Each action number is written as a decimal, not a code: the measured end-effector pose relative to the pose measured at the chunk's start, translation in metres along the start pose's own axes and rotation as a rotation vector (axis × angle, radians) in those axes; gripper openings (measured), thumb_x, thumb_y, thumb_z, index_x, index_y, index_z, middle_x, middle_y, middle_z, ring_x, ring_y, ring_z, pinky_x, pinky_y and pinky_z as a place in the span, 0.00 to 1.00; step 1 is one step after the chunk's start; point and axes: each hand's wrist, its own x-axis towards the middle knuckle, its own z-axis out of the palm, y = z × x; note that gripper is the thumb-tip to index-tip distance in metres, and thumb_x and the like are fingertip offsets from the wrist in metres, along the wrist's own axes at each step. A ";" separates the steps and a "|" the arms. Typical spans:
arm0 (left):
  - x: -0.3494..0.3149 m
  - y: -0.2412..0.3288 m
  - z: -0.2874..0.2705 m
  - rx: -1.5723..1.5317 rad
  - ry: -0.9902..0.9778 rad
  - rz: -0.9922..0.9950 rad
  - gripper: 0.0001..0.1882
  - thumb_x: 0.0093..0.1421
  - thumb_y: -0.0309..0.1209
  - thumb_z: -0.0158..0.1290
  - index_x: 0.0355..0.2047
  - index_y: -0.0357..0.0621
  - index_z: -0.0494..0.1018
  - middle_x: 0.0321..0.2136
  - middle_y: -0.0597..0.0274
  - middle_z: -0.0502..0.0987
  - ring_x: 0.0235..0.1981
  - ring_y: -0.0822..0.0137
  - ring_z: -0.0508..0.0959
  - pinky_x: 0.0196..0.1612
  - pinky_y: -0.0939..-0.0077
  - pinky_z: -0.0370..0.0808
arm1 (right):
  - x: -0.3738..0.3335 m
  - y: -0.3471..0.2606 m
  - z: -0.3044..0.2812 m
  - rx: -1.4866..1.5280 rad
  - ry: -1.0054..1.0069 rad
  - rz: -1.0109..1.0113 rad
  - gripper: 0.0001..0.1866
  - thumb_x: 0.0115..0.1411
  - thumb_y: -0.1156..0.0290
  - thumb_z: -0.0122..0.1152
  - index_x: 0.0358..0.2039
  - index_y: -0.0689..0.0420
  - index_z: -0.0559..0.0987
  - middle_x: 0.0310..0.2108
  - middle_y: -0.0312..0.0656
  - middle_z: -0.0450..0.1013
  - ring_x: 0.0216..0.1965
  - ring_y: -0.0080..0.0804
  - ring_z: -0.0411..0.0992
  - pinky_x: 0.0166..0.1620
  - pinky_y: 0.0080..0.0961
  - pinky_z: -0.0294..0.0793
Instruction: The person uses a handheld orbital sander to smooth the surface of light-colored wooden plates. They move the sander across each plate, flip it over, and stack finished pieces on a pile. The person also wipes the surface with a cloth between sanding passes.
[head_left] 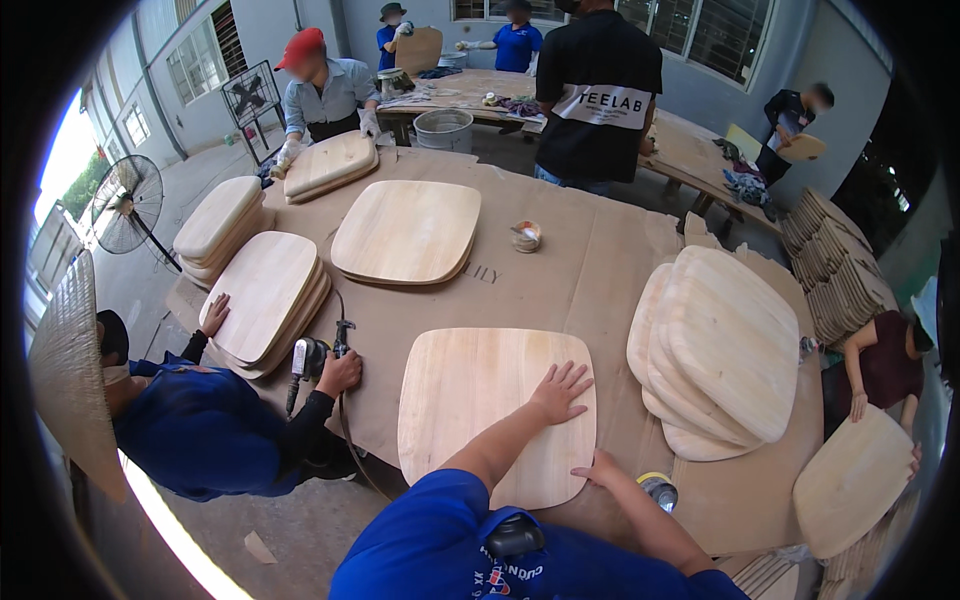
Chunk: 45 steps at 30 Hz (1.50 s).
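A pale wooden board (470,400) with rounded corners lies before me on the cardboard-covered table. My left hand (563,393) rests flat on its upper right part, fingers spread. At the board's lower right edge, my right hand (600,467) grips the rim, its fingers partly hidden. Beside my right forearm is a round tool with a yellow rim (658,490), partly covered by the arm. To the right stands a leaning stack of similar boards (725,345).
At left, a co-worker in a conical hat (75,370) holds a sander (312,358) beside stacked boards (262,290). More boards (405,230) and a small round container (525,236) lie farther back. At right, another person holds a board (850,480). A fan (128,200) stands far left.
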 end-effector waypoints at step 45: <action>-0.305 -0.026 0.044 0.033 0.301 -0.755 0.41 0.58 0.54 0.48 0.67 0.47 0.54 0.68 0.43 0.46 0.68 0.39 0.46 0.65 0.40 0.46 | -0.001 0.004 -0.002 -0.004 0.059 -0.173 0.29 0.46 0.61 0.75 0.44 0.64 0.75 0.33 0.46 0.77 0.22 0.30 0.74 0.25 0.27 0.75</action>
